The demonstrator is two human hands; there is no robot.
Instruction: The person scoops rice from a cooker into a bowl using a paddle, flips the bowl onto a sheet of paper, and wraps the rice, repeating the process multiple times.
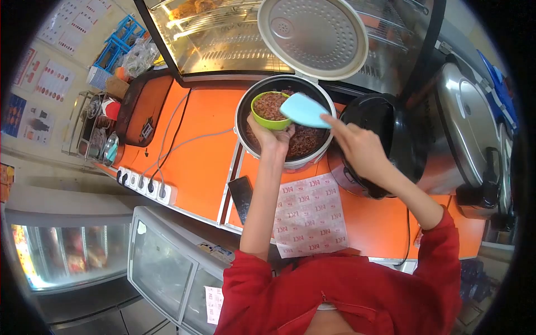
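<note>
head view: the landmark is the open rice cooker (pixel 304 161), its lid (pixel 315 39) raised at the far side. the left hand (pixel 271 135) is curled under a green bowl (pixel 272 125), cupping it over the cooker's mouth, left of centre; dark reddish rice (pixel 269 105) fills the bowl to about the rim. the right hand (pixel 360 148), over the cooker's right edge, is closed round the handle end of a light blue paddle (pixel 304 110); its blade overlaps the bowl's right rim in this view, though contact cannot be confirmed, and the blade's underside is hidden. more loose rice (pixel 304 139) lies inside the cooker, below bowl and paddle. right of the cooker stands a black pot (pixel 385 131); on the near side lie a printed paper sheet (pixel 310 218) and, left of that, a phone (pixel 241 198). notes on technique (judgement): the work in hand looks like packing and levelling. best to keep the bowl inside the cooker's outline so spilled grains drop back; hold it level with the cupped palm braced; press with the flat of the blade, lightly, from rim to middle; fingers should stay below the bowl's rim, clear of the blade and the probably hot cooker wall.
</note>
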